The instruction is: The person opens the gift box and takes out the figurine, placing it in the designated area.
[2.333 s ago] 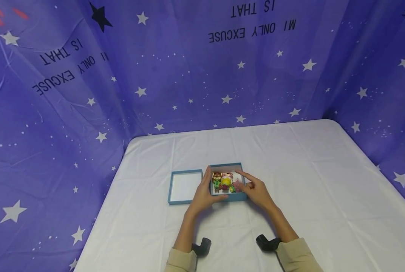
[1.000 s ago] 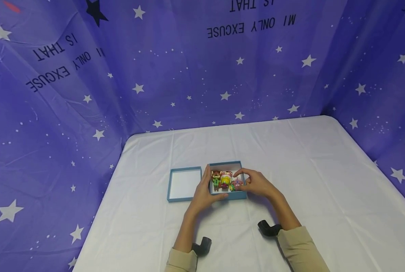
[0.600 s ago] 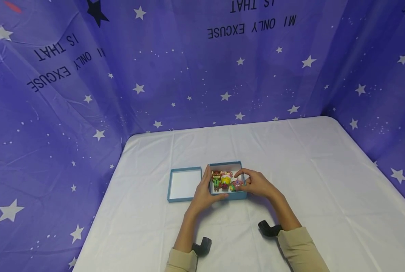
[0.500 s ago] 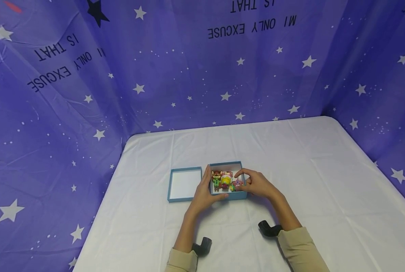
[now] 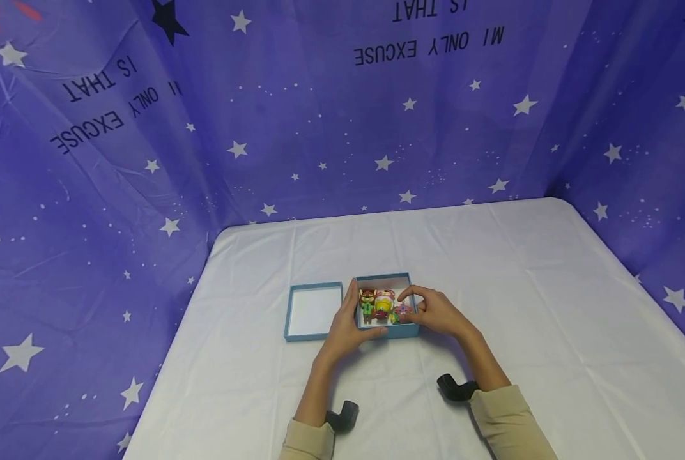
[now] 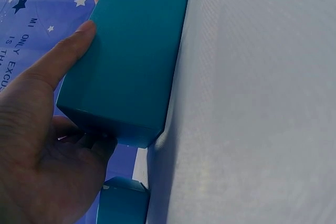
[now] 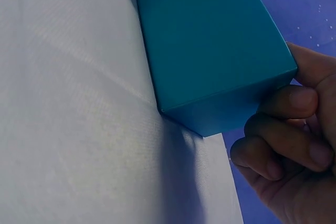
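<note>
An open blue box [image 5: 402, 331] with a white inside stands on the table. My left hand [image 5: 342, 329] grips its left end, thumb on the near wall and fingers along the side. In the box lie a fox figurine [image 5: 367, 306] in a green shirt, a pink-and-yellow figurine [image 5: 384, 303] and a small pink figurine [image 5: 403, 308]. My right hand [image 5: 441, 313] reaches over the right rim, its thumb and index finger pinching the small pink figurine. In the right wrist view the other fingers [image 7: 281, 137] curl outside the box wall [image 7: 210, 40]; the fingertips inside are hidden.
The blue lid [image 5: 314, 312] lies white side up just left of the box. A white cloth [image 5: 509, 275] covers the table. Purple star-printed curtains [image 5: 377, 128] hang behind and at both sides. Black curved mounts [image 5: 456, 388] sit at the wrists.
The right hand's outstretched index finger has bent down to the small pink figurine, and that wrist has risen a little. In the last half second both hands and the box have held still.
</note>
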Demonstrator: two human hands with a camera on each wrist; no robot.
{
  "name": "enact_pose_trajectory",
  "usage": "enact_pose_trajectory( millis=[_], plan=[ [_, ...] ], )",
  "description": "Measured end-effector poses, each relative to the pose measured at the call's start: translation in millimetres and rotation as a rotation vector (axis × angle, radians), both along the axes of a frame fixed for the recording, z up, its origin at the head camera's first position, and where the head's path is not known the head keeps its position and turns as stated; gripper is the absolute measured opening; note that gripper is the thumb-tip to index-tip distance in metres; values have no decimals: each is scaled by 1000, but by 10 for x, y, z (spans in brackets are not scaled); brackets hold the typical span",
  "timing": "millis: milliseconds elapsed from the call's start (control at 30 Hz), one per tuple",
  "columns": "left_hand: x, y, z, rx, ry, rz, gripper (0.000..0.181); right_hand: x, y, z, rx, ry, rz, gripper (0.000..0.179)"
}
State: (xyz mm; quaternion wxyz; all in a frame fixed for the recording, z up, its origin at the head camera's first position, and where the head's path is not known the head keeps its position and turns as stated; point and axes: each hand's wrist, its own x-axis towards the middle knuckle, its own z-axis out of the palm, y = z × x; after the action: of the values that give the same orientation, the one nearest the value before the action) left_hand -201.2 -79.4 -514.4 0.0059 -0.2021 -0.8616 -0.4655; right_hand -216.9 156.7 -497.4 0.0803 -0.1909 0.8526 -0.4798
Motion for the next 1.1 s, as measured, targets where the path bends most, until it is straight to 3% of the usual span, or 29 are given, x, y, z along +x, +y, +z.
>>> enact_pose_trajectory(
  millis=[333,667,933,1100],
  plan=[
    [1,2,19,1,2,-6,110,4,-5,-1,-30,-41,-18,40],
    [-2,-6,25,0,-3,1,111,138,-89,280,-68,-49,-28,38],
    [-3,-5,28,-2,-1,-1,111,23,-31,58,-63,-54,-45,35],
    [-1,-6,26,-5,-10,-1,111,5,-17,30,-85,-77,-48,36]
  ],
)
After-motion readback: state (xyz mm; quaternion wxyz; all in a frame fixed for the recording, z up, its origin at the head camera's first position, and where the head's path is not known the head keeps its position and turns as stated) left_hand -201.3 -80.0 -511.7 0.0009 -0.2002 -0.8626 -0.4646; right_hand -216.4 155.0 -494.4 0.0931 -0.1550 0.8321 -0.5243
